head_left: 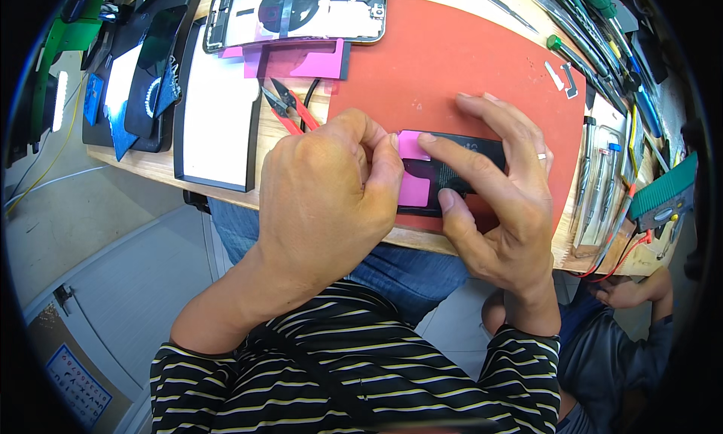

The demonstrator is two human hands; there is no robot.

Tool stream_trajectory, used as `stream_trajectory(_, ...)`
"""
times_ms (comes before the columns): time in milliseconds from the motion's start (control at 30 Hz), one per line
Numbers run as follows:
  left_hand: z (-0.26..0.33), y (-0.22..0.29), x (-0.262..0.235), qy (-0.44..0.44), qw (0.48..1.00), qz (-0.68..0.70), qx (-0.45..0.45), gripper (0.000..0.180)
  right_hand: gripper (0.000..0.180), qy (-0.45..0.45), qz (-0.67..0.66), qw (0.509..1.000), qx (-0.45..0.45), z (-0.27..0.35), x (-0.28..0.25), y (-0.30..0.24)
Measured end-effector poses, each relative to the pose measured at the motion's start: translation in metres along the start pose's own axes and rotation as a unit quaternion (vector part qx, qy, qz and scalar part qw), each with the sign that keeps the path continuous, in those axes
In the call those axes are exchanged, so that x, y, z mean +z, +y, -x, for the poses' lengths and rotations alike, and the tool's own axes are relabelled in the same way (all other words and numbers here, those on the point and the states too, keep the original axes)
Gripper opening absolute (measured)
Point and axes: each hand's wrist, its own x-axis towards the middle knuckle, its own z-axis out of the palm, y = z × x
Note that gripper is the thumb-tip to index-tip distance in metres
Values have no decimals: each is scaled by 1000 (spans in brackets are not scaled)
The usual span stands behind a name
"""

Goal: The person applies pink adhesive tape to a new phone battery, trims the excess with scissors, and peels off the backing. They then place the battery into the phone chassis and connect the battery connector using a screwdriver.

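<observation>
A flat black phone battery (423,207) lies on the red mat (444,65), with pink adhesive film (414,190) on its left end. My left hand (324,185) is closed in a pinch at the left edge of that film; its fingertips partly hide what they grip. Resting on the battery, my right hand (512,201) presses its index fingertip near the upper pink piece. Its thumb sits at the near side, and the other fingers arch over the far right part.
Beyond my left hand are red-handled nippers (282,110), a pink film sheet (297,61) and an opened phone (301,9). A white tray (217,110) stands left. Screwdrivers (576,54) and tweezers crowd the right. Another person's hand (621,291) is beside the table's right edge.
</observation>
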Motion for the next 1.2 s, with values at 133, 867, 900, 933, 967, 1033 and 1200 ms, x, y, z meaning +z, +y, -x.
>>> stream_trajectory(133, 0, -1, 1, 5, 1000, -2, 9, 17, 50, -9, 21, 1000, -2, 1, 1, -2)
stream_trajectory(867, -2, -6, -17, -33, 999, 34, -25, 17, 44, -24, 92, 995, 4, 1, 0, -12)
stream_trajectory(900, -2, -8, -22, -33, 999, 15, -30, 17, 44, -28, 98, 995, 6, 0, -1, -14)
stream_trajectory(933, -2, -10, -28, -33, 999, 1, -33, 17, 43, -30, 105, 994, 7, -1, -2, -15)
stream_trajectory(967, -2, -11, -33, -33, 999, -13, -36, 17, 42, -32, 113, 993, 6, -2, -2, -17)
stream_trajectory(1033, 0, -14, -43, -21, 999, -18, -44, 14, 38, -35, 132, 991, 2, -3, -3, -22)
stream_trajectory(1200, 4, -19, -54, 0, 996, 28, -83, 14, 36, -41, 178, 983, -14, -4, 4, -25)
